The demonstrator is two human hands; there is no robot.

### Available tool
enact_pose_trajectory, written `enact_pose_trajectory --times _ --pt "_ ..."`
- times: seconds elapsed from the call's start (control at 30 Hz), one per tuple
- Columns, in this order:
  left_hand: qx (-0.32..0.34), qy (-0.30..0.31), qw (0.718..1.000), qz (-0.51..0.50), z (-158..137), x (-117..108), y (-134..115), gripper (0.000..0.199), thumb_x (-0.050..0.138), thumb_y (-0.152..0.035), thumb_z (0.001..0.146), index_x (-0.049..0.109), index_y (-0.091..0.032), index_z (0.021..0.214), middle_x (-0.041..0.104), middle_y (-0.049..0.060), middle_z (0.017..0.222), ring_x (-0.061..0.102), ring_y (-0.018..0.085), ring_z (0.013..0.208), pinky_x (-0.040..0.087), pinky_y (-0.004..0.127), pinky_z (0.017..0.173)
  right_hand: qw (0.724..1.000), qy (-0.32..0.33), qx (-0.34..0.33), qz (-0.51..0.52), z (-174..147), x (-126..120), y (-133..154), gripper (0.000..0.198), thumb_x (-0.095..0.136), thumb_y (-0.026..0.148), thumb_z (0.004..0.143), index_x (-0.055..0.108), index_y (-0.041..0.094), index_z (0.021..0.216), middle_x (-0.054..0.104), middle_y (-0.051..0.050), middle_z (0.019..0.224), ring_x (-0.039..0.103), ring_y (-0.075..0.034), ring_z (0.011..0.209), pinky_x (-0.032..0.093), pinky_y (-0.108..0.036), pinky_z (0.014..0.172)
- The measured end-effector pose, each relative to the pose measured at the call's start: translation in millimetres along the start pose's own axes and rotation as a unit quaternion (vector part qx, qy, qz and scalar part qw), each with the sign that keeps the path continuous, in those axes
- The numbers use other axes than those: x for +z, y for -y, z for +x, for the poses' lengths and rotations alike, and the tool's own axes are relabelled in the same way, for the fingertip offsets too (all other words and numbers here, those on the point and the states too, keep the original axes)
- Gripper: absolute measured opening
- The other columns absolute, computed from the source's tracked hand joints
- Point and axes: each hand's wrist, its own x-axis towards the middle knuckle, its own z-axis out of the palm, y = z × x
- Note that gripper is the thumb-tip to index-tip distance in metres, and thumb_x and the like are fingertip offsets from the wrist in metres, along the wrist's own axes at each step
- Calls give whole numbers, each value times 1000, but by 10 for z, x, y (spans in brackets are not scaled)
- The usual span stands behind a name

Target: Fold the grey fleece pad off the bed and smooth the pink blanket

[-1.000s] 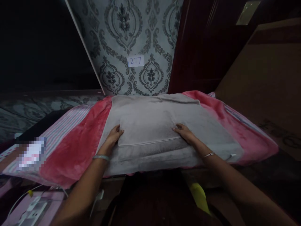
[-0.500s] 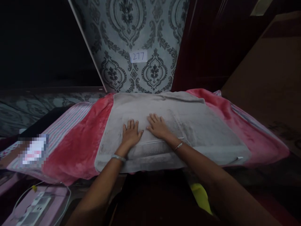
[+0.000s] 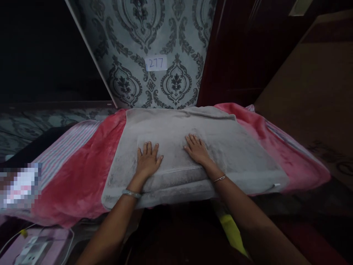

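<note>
Both palms flat, nothing gripped: left hand (image 3: pixel 147 162) and right hand (image 3: pixel 197 150) pressing folded grey towel (image 3: pixel 176 147) mid pink blanket (image 3: pixel 82 173). Probably soft, light, floppy; best pinched at folded edges.

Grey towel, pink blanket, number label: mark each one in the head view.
Grey towel (image 3: pixel 234 154): head view, bare right part of its top.
Pink blanket (image 3: pixel 82 173): head view, plush red-pink stretch left of the towel.
Number label (image 3: pixel 156 63): head view, middle of the paper reading 277 on the patterned wall.
</note>
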Motion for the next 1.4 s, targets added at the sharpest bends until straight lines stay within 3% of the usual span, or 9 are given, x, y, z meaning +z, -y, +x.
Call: enact_pose_trajectory --times 0.23,0.4,0.53,0.63,0.8,0.93,1.07,1.2,1.4 --pt "-15 42 999 -18 97 -200 -146 68 40 -48 102 35 -15 162 25 22 170 20 39 158 21 64 124 975 -88 5 206 25 128 -224 63 11 34 107 28 17 166 44 -11 162 36 -18 153 30 -44 125" --pt "88 45 994 -42 422 -217 -714 65 37 -38 101 32 -16 163 26 16 171 21 32 159 18 59 127 993 -76 -36 85 -50 136 -148 61 29 32 104 35 22 164 37 -5 167 27 -25 157 22 -52 127" --pt "96 32 994 -36 575 -17 -977 67 33 -42 103 28 -17 164 23 15 172 16 32 160 11 64 127 998 -41 -40 -11 -75 122 -83 63 32 27 100 37 21 163 31 -4 169 24 -29 157 24 -57 125" --pt "70 20 997 -33 524 68 -917 69 32 -51 103 27 -21 165 16 15 174 11 35 161 7 68 126 998 -31 -37 -30 -76 97 -66 63 30 27 101 36 20 163 30 -4 170 24 -28 157 24 -56 125" --pt "-33 42 998 -13 268 -27 -493 77 34 -63 100 26 -24 166 13 18 173 6 41 160 9 71 123 999 -31 -32 -29 -91 78 -35 63 29 27 101 36 19 163 31 -4 169 25 -28 157 25 -57 125" --pt "-89 43 995 13 -13 -89 -123 78 31 -60 102 23 -16 166 12 21 173 8 37 161 14 69 124 998 -38 -35 -20 -100 114 -32 63 30 27 101 36 19 163 31 -4 169 26 -29 157 25 -56 125" --pt "-86 28 996 16 -106 -149 65 72 38 -52 101 33 -12 162 24 23 170 18 36 160 16 68 124 999 -27 -29 10 3 44 -73 63 36 26 99 39 23 162 38 -5 166 32 -28 154 29 -53 124" --pt "-20 -5 1000 4 241 -345 -49 66 39 -42 102 34 -14 162 29 20 169 21 34 159 18 65 126 998 -35 16 50 270 -215 -40 61 35 23 99 45 24 159 52 -8 157 47 -27 145 35 -48 120" --pt "72 43 996 -11 889 -349 -572 62 36 -41 104 32 -24 163 28 12 171 23 32 159 20 63 125 997 -72 -36 4 468 -219 149 55 35 29 104 46 28 158 38 -4 166 29 -29 155 25 -57 124"
